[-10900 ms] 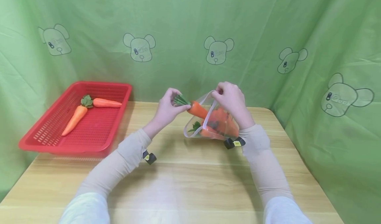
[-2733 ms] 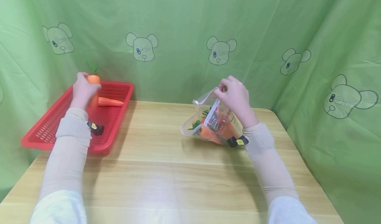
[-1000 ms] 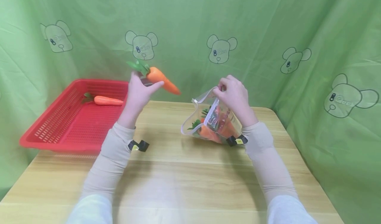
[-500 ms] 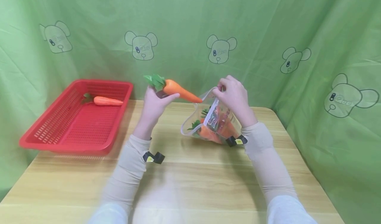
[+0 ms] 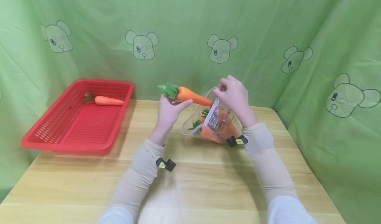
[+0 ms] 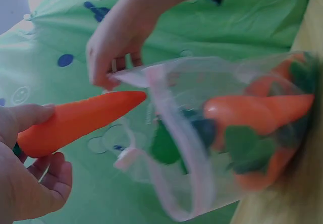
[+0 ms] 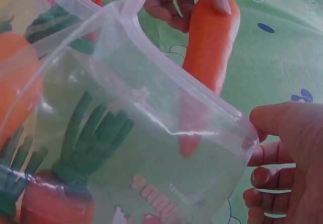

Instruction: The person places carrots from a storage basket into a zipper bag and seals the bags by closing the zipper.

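My left hand (image 5: 169, 113) holds a toy-like orange carrot (image 5: 191, 96) with green leaves near its leafy end, thumb on one side and fingers on the other. The carrot's tip points right, at the mouth of a clear zip bag (image 5: 190, 126). My right hand (image 5: 235, 93) pinches the bag's upper rim between thumb and fingertips, and the mouth gapes. Inside the bag lie several carrots (image 6: 237, 115), seen through the plastic in the left wrist view. The right wrist view shows the held carrot (image 7: 212, 47) behind the bag's clear wall.
At the left of the wooden table (image 5: 190, 187) stands a red perforated basket (image 5: 86, 147). One carrot (image 5: 108, 100) lies in it near the back. A green curtain (image 5: 178, 19) printed with bear heads hangs behind and to the right.
Over these frames my left hand put a leafy carrot at the bag, went to the basket, lifted another carrot out and carried it right to the bag's mouth. My right hand stays on the rim.
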A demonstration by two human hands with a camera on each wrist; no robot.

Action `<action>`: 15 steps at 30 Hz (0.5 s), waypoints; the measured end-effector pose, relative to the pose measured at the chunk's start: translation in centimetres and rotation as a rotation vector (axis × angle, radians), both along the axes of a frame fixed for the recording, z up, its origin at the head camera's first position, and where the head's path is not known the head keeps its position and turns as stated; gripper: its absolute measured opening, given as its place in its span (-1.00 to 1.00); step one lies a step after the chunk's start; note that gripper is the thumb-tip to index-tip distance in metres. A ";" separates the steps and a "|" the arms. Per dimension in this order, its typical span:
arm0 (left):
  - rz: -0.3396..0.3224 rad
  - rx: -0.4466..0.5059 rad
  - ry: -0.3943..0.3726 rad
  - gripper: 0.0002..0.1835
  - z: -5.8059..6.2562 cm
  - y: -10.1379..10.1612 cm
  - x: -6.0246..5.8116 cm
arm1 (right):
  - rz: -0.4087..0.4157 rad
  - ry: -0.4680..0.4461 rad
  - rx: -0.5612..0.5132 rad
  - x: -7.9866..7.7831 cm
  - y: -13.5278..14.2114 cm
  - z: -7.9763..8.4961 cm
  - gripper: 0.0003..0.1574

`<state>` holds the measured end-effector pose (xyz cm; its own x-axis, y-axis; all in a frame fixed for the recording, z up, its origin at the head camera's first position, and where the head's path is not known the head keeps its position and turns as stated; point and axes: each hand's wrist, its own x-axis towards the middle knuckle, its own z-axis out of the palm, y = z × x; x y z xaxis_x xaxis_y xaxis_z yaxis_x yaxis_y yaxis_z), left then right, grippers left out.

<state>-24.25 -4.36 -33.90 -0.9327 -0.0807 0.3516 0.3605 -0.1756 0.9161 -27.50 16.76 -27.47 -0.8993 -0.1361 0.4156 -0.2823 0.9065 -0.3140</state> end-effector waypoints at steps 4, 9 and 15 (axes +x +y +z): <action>-0.020 -0.018 0.001 -0.37 -0.7 1.2 0.1 | 0.003 0.001 0.001 0.1 -0.1 0.0 -0.80; -0.059 -0.062 -0.023 -0.39 -1.3 2.5 0.4 | 0.003 0.000 0.003 0.2 -0.1 0.0 -0.79; -0.082 -0.190 -0.030 -0.58 -2.0 3.2 0.4 | 0.008 0.005 0.005 0.3 -0.1 0.1 -0.79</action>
